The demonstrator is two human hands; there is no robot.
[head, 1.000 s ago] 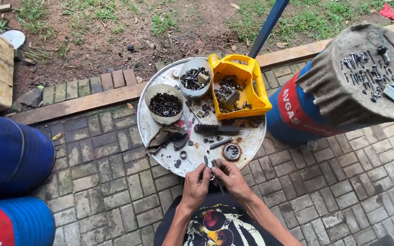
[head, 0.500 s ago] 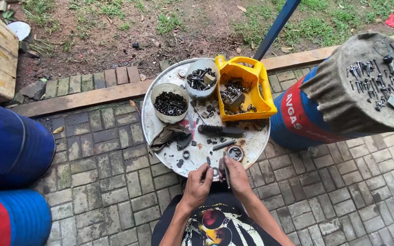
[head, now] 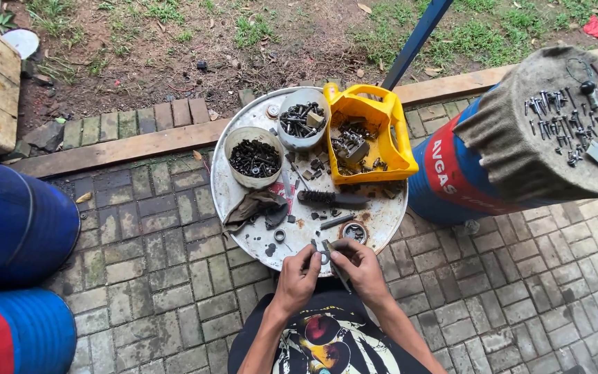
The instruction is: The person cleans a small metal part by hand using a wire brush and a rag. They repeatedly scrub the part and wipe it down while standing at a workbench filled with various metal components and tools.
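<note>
Two bowls (head: 253, 158) of hardware behind a rag (head: 249, 207) on the drum lid (head: 382, 215), cut jug (head: 367, 131) right of them

Both hands meet at near edge of round metal tray (head: 233, 201). Left hand (head: 298, 275) pinches a small washer (head: 323, 257); right hand (head: 361, 267) holds a long bolt (head: 333, 266) against it. On tray: yellow cut jug (head: 382, 131) w/ bolts, two tubs (head: 254, 158) of screws, dark rag (head: 249, 206), wire brush (head: 330, 197). Blue drums either side.
</note>
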